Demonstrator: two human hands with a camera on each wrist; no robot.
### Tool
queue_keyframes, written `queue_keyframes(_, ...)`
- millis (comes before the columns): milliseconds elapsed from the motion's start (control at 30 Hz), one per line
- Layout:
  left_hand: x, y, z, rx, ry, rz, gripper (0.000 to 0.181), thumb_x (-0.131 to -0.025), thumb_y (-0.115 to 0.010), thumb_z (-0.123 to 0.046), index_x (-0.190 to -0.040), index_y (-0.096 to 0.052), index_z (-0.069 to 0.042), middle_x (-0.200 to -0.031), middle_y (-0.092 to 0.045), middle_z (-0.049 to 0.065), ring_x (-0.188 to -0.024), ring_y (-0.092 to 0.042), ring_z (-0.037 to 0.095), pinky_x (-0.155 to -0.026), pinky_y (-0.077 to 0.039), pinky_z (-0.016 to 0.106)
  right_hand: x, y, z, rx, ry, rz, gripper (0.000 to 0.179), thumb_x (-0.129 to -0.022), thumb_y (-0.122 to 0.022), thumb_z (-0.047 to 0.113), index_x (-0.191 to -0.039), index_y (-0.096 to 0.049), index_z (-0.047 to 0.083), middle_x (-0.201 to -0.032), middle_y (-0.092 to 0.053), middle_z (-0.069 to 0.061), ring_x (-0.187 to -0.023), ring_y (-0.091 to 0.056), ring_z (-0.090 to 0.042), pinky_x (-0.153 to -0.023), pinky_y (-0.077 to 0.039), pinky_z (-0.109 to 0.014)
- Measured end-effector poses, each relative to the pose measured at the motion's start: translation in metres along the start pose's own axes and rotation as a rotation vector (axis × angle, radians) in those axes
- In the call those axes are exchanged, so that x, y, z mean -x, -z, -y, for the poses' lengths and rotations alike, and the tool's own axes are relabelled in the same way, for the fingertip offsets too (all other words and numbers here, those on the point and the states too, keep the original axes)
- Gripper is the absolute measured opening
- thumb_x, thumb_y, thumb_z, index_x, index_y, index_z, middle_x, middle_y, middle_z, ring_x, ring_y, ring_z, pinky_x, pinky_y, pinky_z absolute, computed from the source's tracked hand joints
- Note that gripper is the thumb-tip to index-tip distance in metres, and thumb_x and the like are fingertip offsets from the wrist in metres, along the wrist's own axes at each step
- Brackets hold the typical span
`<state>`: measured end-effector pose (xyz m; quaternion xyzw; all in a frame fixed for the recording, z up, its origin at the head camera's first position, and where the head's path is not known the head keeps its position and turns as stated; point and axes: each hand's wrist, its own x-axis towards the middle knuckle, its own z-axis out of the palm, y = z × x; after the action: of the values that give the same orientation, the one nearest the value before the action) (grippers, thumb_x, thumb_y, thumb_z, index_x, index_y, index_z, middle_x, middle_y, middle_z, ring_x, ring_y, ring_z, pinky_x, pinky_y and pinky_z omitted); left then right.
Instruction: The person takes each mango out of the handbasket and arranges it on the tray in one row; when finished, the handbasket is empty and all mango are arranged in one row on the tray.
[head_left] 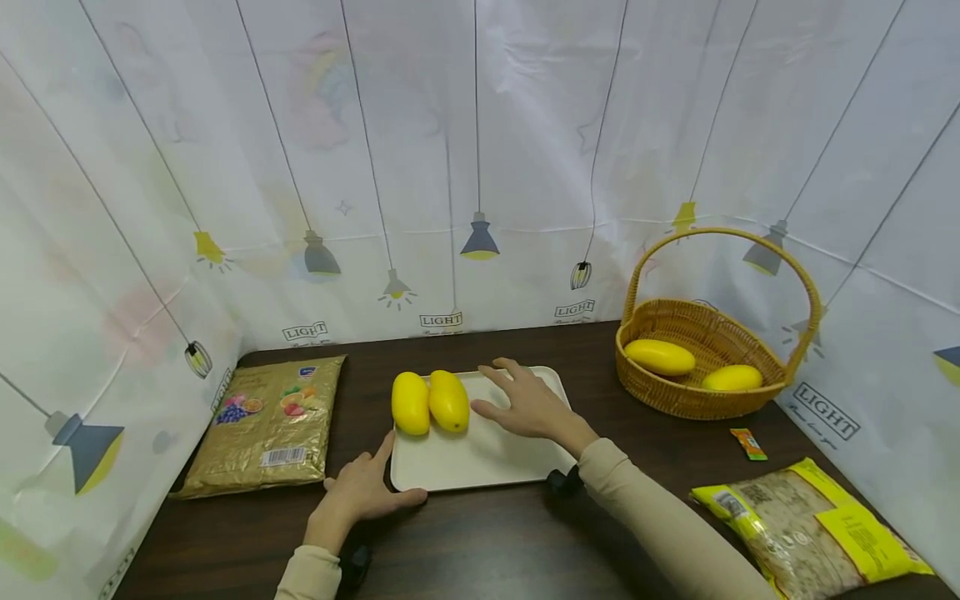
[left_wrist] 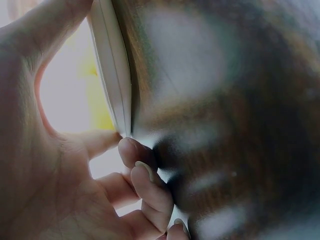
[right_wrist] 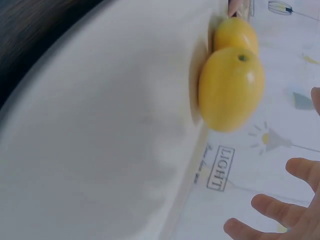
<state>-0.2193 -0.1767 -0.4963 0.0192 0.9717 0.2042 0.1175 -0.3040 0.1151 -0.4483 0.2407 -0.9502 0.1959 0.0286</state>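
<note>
Two yellow mangoes (head_left: 449, 402) lie side by side on the left part of a white rectangular tray (head_left: 480, 458). At the tray's near left corner is my left hand (head_left: 362, 487), its thumb along the front edge and its index finger along the left edge. In the left wrist view the thumb and index finger touch the tray's rim (left_wrist: 112, 70), while the other fingertips rest on the table. Over the tray, just right of the mangoes, my right hand (head_left: 521, 402) has its fingers spread and holds nothing. The right wrist view shows the nearer mango (right_wrist: 231, 90) apart from the fingers.
A wicker basket (head_left: 675, 402) with a tall handle stands at the back right, two more mangoes (head_left: 660, 357) inside. Before it lie a small orange-and-green packet (head_left: 748, 444) and a yellow-edged clear bag (head_left: 802, 525). A gold bag (head_left: 277, 425) lies left of the tray.
</note>
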Motion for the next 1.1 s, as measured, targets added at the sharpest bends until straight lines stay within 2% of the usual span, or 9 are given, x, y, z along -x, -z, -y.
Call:
queue_keyframes(133, 0.000, 0.000, 0.000, -0.006, -0.006, -0.006, 0.117, -0.071, -0.072, -0.077, -0.162, -0.021, -0.025, -0.140, -0.054, 0.030, -0.122, -0.056, 0.054, -0.092, -0.028, 0.089, 0.007, 0.013, -0.009, 0.024, 0.008, -0.023, 0.075, -0.093, -0.053, 0.067, -0.154, -0.042, 0.025, -0.161, -0.036, -0.014, -0.147, -0.038, -0.041, -0.116, -0.033, -0.066)
queue_keyframes(400, 0.001, -0.001, 0.002, -0.004, -0.013, -0.009, 0.118, -0.070, -0.072, -0.078, -0.162, -0.020, -0.025, -0.139, -0.055, 0.029, -0.120, -0.058, 0.053, -0.091, -0.030, 0.088, 0.022, 0.041, -0.038, 0.094, -0.040, -0.032, 0.080, -0.090, -0.055, 0.071, -0.155, -0.041, 0.026, -0.164, -0.031, -0.015, -0.152, -0.026, -0.045, -0.116, -0.025, -0.072)
queue_keyframes(633, 0.000, 0.000, 0.002, -0.005, -0.021, -0.006, 0.118, -0.070, -0.071, -0.079, -0.162, -0.019, -0.026, -0.141, -0.054, 0.030, -0.122, -0.056, 0.054, -0.091, -0.028, 0.089, 0.036, 0.058, -0.074, 0.179, -0.079, -0.057, 0.080, -0.091, -0.053, 0.070, -0.155, -0.042, 0.023, -0.161, -0.035, -0.019, -0.148, -0.031, -0.048, -0.117, -0.025, -0.070)
queue_keyframes(867, 0.001, 0.001, 0.002, -0.002, -0.014, -0.005, 0.117, -0.071, -0.071, -0.078, -0.162, -0.019, -0.026, -0.141, -0.053, 0.029, -0.123, -0.056, 0.054, -0.092, -0.028, 0.089, 0.045, 0.075, -0.099, 0.196, -0.116, -0.062, 0.079, -0.094, -0.052, 0.068, -0.155, -0.040, 0.019, -0.160, -0.034, -0.024, -0.145, -0.031, -0.054, -0.117, -0.024, -0.070)
queue_keyframes(1100, 0.003, 0.003, -0.001, -0.012, -0.030, -0.009, 0.116, -0.071, -0.073, -0.075, -0.162, -0.019, -0.027, -0.141, -0.054, 0.031, -0.121, -0.056, 0.056, -0.090, -0.031, 0.088, 0.054, 0.092, -0.123, 0.206, -0.168, -0.055, 0.081, -0.094, -0.049, 0.069, -0.157, -0.038, 0.018, -0.158, -0.036, -0.027, -0.144, -0.033, -0.052, -0.113, -0.026, -0.073)
